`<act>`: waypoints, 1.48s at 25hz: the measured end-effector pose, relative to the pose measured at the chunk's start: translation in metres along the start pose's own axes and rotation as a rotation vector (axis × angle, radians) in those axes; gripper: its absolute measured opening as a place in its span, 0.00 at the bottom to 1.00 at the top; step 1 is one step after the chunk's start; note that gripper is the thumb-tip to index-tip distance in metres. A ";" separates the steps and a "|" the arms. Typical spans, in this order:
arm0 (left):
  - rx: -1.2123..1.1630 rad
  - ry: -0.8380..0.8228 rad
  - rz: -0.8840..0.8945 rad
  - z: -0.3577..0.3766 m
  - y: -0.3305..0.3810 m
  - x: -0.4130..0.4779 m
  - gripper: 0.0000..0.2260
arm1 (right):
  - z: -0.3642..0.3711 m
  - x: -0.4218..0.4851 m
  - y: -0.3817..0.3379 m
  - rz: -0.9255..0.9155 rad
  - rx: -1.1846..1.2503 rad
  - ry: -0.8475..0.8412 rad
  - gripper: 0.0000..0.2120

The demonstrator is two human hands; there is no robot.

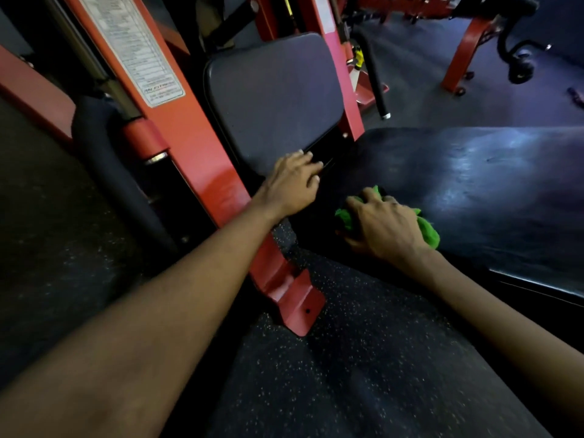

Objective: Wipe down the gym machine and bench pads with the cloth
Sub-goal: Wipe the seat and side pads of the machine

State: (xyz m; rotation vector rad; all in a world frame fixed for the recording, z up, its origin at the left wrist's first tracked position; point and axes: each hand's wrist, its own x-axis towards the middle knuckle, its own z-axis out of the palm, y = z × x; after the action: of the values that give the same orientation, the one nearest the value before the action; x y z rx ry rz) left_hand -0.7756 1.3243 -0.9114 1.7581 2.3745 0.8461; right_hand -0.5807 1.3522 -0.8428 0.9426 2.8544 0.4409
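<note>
1. Just to the right of the red post (189,128), about halfway down it, the fingers (311,162) of the left hand (292,184) lie slightly bent and a little apart. Their tips rest on the bottom edge of the back pad (271,99), and I can't see them gripping anything.
2. Farther right of the post, the fingers (368,197) of the right hand (384,226) curl down around a bunched green cloth (429,233). They press it onto the corner of the seat pad (474,191) nearest the post. The cloth pokes out on both sides of the hand.
3. The seat pad spreads away from the post to the right, dark, with a streaky sheen across its top.
4. The back pad stands tilted close against the post's right side, with a second red upright (344,99) beyond it.
5. High on the post's face is a white printed label (136,49), too blurred to read.
6. At the post's base, a red foot plate (297,301) sits on the speckled rubber floor (347,374).
7. Left of the post, a black foam roller (107,159) slants down towards the floor.
8. Both bare forearms reach in from the near side, one crossing in front of the post and the other well to its right.
</note>
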 end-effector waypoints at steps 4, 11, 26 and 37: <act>0.373 -0.034 0.094 -0.039 -0.053 0.051 0.25 | 0.011 0.035 -0.016 0.022 0.056 -0.030 0.28; 0.782 -0.218 0.237 -0.038 -0.100 0.048 0.26 | 0.016 0.061 -0.038 -0.057 0.087 -0.100 0.26; 0.976 -0.087 0.410 -0.019 -0.109 0.063 0.32 | 0.042 0.067 -0.053 -0.225 0.061 0.060 0.12; 1.037 -0.066 0.383 -0.021 -0.103 0.063 0.31 | 0.056 0.074 -0.067 -0.192 0.022 0.075 0.13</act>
State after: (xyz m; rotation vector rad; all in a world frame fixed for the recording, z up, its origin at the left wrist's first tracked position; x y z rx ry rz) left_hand -0.8944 1.3531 -0.9252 2.5169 2.6514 -0.6089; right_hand -0.6673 1.3585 -0.9172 0.6596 2.9856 0.4333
